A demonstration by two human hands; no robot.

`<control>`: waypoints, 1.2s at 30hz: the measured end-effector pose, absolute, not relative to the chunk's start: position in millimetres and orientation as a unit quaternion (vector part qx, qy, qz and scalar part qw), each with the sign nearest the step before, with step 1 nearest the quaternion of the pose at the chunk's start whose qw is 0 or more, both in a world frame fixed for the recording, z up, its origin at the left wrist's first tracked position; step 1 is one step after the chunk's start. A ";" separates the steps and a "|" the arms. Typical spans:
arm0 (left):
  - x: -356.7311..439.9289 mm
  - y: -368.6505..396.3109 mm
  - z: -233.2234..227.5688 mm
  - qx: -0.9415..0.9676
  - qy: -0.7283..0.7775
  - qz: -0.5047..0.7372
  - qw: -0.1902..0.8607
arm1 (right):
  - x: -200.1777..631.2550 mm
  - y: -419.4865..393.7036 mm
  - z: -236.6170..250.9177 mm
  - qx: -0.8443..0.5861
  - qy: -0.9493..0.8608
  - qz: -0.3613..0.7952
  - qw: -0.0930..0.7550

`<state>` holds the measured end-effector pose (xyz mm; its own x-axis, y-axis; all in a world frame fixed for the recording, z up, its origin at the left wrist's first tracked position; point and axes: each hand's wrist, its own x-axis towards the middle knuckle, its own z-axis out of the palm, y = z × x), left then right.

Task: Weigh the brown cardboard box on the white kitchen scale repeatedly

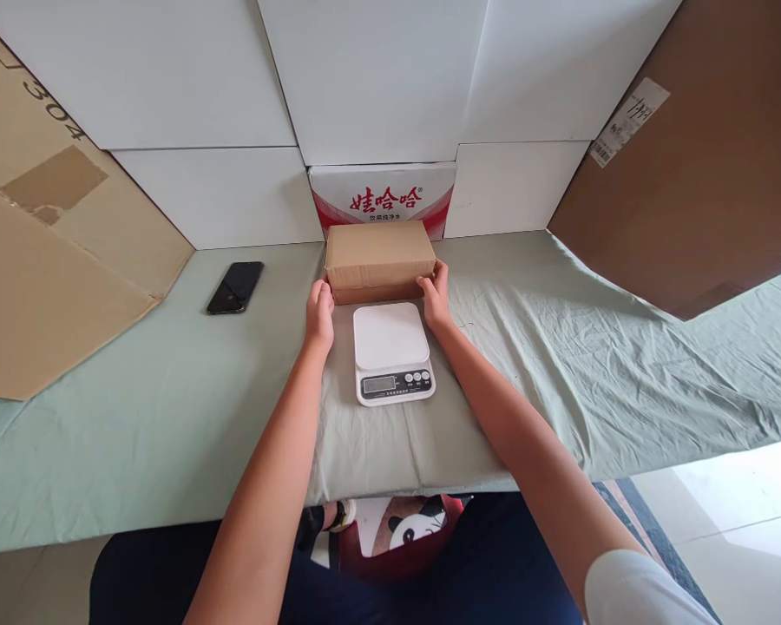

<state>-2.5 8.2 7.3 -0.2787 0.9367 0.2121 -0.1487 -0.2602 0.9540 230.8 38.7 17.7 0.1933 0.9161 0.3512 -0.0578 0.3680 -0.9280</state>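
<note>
A closed brown cardboard box [378,257] rests on the green cloth-covered table [169,408], just behind a white kitchen scale [391,351]. My left hand [319,314] presses against the box's left front corner. My right hand [436,295] grips its right front corner. Both arms reach forward on either side of the scale, whose grey display and buttons face me. The scale's platform carries nothing.
A black phone [235,286] lies on the cloth to the left. A red-and-white printed carton [383,198] stands behind the box against white panels. Large cardboard sheets lean at the left [45,260] and right [703,165].
</note>
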 end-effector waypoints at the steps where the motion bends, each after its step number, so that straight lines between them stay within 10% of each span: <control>1: -2.4 7.6 7.5 0.439 0.450 0.662 0.409 | 230.7 38.1 17.8 -0.418 -0.510 0.376 0.651; 36: -8.8 8.3 8.7 0.488 0.446 0.640 0.393 | 229.3 30.4 23.5 -0.448 -0.516 0.384 0.621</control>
<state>-8.8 8.3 8.7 -0.2158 0.9373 0.2736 -0.0680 -0.2939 0.9534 229.3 30.4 23.5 0.1725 0.9391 0.2971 -0.0136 0.3039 -0.9526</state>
